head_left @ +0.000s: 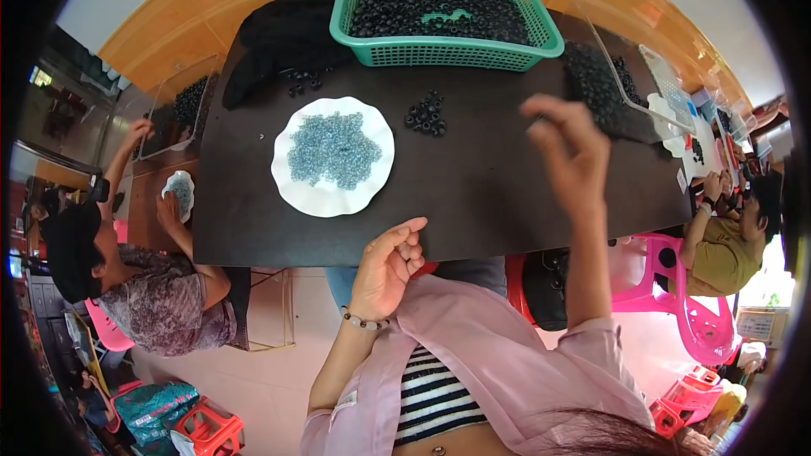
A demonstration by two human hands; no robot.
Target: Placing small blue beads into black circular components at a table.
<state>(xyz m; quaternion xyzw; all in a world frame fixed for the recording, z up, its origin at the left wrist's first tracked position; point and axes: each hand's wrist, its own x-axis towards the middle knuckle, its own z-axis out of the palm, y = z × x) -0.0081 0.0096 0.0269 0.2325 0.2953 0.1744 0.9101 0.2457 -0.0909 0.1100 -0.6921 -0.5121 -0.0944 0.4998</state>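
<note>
My right hand [574,156] is raised over the right part of the dark table [481,203]. Its thumb and fingers curl together around what looks like a small black piece, mostly hidden. At the table's near edge my left hand [387,274] is turned palm up, fingers bent in and thumb and forefinger close together. Anything between them is too small to make out. Left of centre, a white wavy-edged plate [290,192] carries a heap of clear blue-grey beads [334,150]. Beside it lies a small pile of black ring-like pieces [426,114].
A green plastic basket [448,56] full of black pieces stands at the back. Black cloth [283,38] lies left of it, with loose pieces in front. A clear bin [617,89] with black pieces stands at the right. Co-workers sit left [160,300] and right [726,245].
</note>
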